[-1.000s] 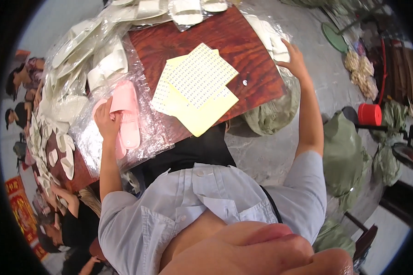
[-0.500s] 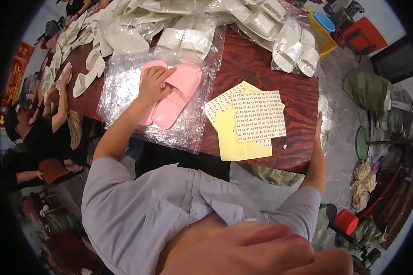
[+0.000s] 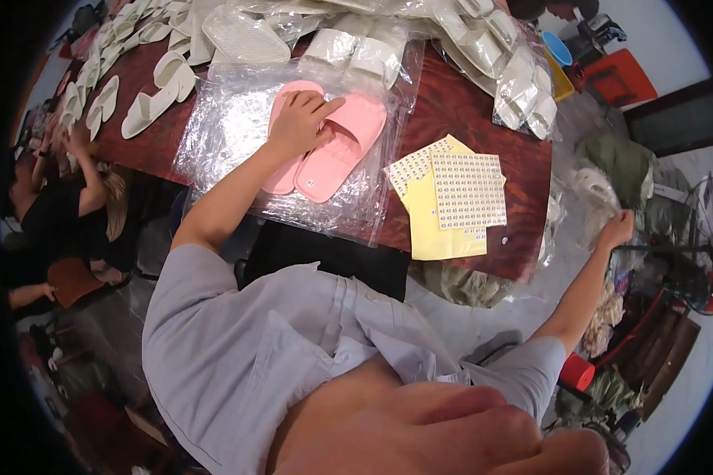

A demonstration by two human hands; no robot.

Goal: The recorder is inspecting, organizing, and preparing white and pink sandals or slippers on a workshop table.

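Note:
A pair of pink slippers (image 3: pixel 347 146) lies on stacked clear plastic bags (image 3: pixel 222 131) at the table's near left. My left hand (image 3: pixel 303 123) is curled over the strap of the left slipper, hiding most of it, with the thumb toward the right one. Out past the table's right edge, my right hand (image 3: pixel 616 228) is closed on the end of a clear bag with white slippers (image 3: pixel 598 190) inside. Sheets of small printed stickers on yellow backing (image 3: pixel 469 190) lie between my hands, overlapping one another. A small loose sticker (image 3: pixel 505 240) sits beside them.
White slippers (image 3: pixel 150 103), loose and bagged, heap along the far side of the dark red table (image 3: pixel 444 95). At the left another person (image 3: pixel 59 186) works with their hands by the slippers. A red stool (image 3: pixel 578 372) and green sacks (image 3: pixel 610 166) stand on the floor at right.
My right hand has swung outward to the right from beside the table edge, carrying the bagged white slippers. My left hand stays on the pink slipper. The view has shifted slightly.

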